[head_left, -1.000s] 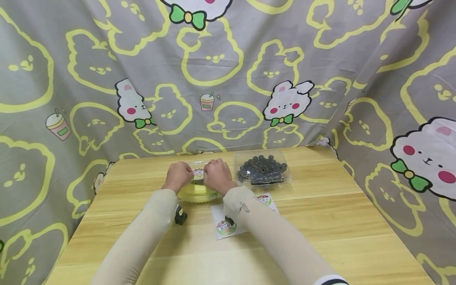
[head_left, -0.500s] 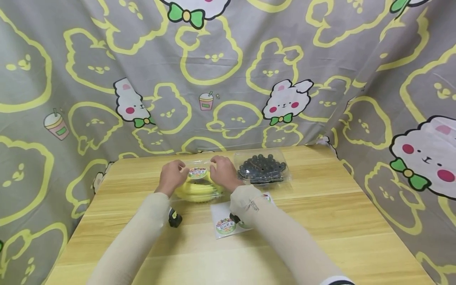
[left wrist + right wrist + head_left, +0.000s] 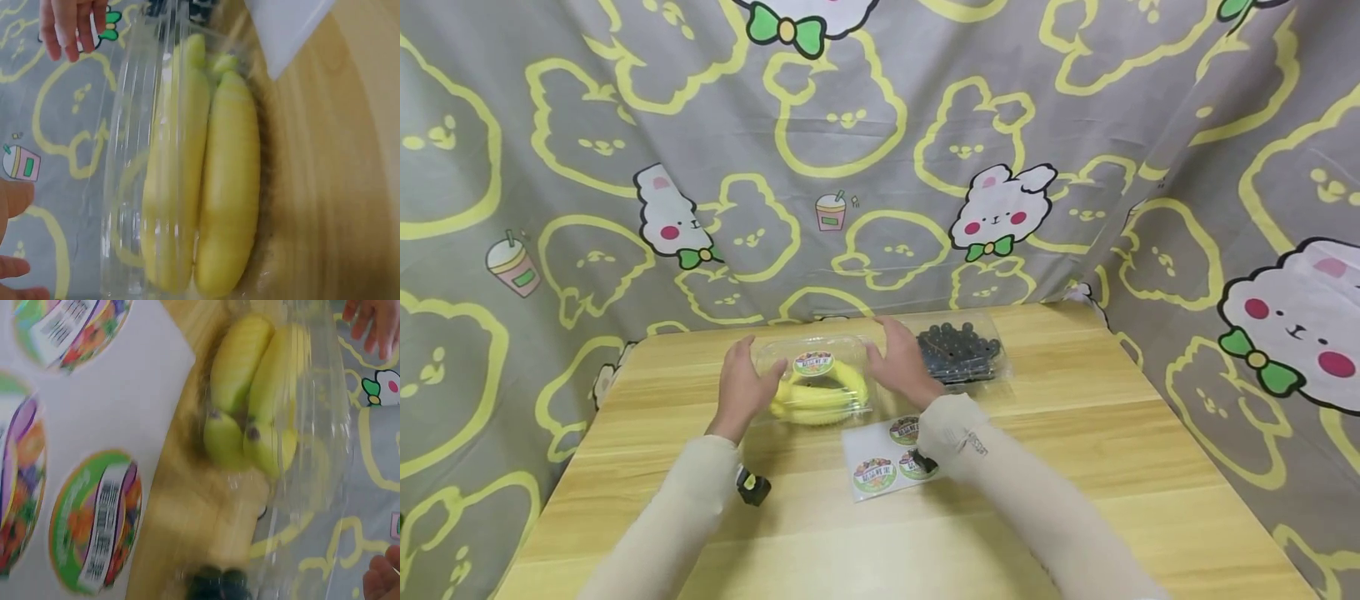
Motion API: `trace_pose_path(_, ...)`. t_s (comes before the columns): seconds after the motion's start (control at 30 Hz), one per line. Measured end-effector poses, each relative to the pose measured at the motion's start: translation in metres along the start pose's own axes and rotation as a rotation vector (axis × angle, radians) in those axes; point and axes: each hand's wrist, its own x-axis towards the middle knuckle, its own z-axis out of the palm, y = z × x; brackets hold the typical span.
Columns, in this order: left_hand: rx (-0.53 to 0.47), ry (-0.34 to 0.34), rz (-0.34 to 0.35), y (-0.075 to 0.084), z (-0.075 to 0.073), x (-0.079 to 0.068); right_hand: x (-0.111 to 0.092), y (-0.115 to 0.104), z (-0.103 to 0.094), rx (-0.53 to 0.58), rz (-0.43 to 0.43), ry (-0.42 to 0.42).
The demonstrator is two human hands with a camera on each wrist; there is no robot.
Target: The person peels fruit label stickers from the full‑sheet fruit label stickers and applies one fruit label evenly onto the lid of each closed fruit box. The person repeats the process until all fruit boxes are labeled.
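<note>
A clear plastic clamshell box [image 3: 817, 385] holding yellow bananas [image 3: 820, 398] sits at the middle of the wooden table [image 3: 1075, 467], with a round colourful sticker [image 3: 814, 363] on its lid. My left hand [image 3: 745, 382] stands open just left of the box, and my right hand [image 3: 901, 363] stands open just right of it. Both have straight, spread fingers and hold nothing. I cannot tell whether either hand touches the box. The left wrist view shows the bananas [image 3: 215, 187] close up through the plastic. In the right wrist view the bananas [image 3: 256, 419] lie beside the sticker sheet [image 3: 81, 425].
A second clear box of dark blueberries [image 3: 961, 353] stands right behind my right hand. A white sheet with round stickers [image 3: 883, 460] lies in front of the banana box. Grey cartoon-print cloth [image 3: 880, 167] walls the table at the back and both sides.
Both hands have lifted off the lid and spread apart to either side of the banana box, uncovering the sticker on the lid. The box itself has not moved.
</note>
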Motion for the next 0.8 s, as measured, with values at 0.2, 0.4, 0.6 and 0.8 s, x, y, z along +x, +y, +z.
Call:
trace_pose_path(0.2, -0.022, -0.017, -0.020, -0.005, 0.009, -0.014, -0.011, 0.017, -0.021, 0.000, -0.013, 0.075)
trace_pose_path(0.4, -0.053, -0.071, -0.031, -0.012, 0.016, -0.024, -0.030, 0.024, -0.030, 0.067, 0.008, 0.081)
trace_pose_path(0.6, -0.098, -0.097, -0.053, -0.021, 0.015, -0.032, -0.053, 0.014, -0.017, 0.203, 0.066, 0.038)
trace_pose_path(0.8, -0.120, -0.121, -0.100, -0.032, 0.015, -0.037, -0.069, 0.008, 0.004, 0.206, 0.112, -0.071)
